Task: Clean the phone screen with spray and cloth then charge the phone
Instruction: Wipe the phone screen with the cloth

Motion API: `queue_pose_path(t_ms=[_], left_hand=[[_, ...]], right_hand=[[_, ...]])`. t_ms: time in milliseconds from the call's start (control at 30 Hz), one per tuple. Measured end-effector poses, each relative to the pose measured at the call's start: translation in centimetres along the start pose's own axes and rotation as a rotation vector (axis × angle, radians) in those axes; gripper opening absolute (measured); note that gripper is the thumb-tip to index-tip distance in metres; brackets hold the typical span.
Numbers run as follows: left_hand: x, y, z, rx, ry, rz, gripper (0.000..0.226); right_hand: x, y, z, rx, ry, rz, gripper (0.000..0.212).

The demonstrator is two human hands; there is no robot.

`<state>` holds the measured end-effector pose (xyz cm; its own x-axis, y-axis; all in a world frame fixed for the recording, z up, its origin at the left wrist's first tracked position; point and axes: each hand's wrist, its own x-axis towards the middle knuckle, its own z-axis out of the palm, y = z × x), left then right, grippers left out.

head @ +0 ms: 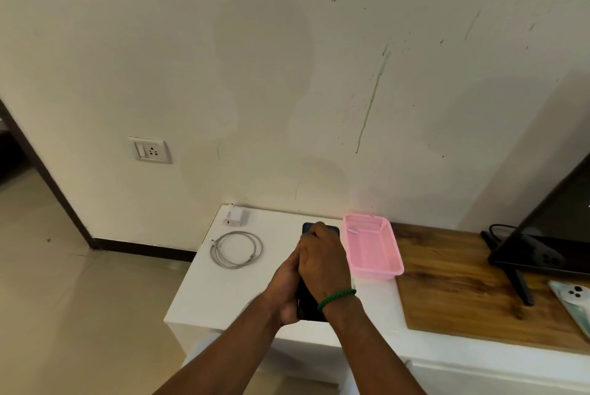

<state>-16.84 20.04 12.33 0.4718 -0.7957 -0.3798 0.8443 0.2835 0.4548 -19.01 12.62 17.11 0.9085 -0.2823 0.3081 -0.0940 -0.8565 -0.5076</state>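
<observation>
Well, right hand hides phone between cable and basket

— Light?
— Soft, even, indoors; faint broad shadows mottle the cream plaster wall.
— Sharpness?
— Mildly soft overall; wide-angle lens tilts the dark brown door frame at the left edge.

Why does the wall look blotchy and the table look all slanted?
Head view: soft grey shadows blotch the wall; the wide-angle lens slants the edges of the white table; the dark screen at right shows a dim reflection.
</observation>
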Motion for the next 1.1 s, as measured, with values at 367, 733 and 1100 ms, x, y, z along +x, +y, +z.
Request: queue_pose_path(t_ms=[367, 733, 1100], left_hand=[[1.0, -0.1, -0.7, 0.048, 0.029, 0.012, 0.066], [0.6, 0.2, -0.5, 0.019, 0.05, 0.003, 0.059], [0.7, 0.1, -1.2, 0.038, 0.085, 0.008, 0.057]], right_hand=[[2.9, 0.5, -1.1, -0.162, 0.054, -0.07, 0.012], [0.1, 0.9, 0.0, -0.165, 0.073, -0.135, 0.014], [-2.4, 0.5, 0.3, -0.123, 0.063, -0.146, 0.005]])
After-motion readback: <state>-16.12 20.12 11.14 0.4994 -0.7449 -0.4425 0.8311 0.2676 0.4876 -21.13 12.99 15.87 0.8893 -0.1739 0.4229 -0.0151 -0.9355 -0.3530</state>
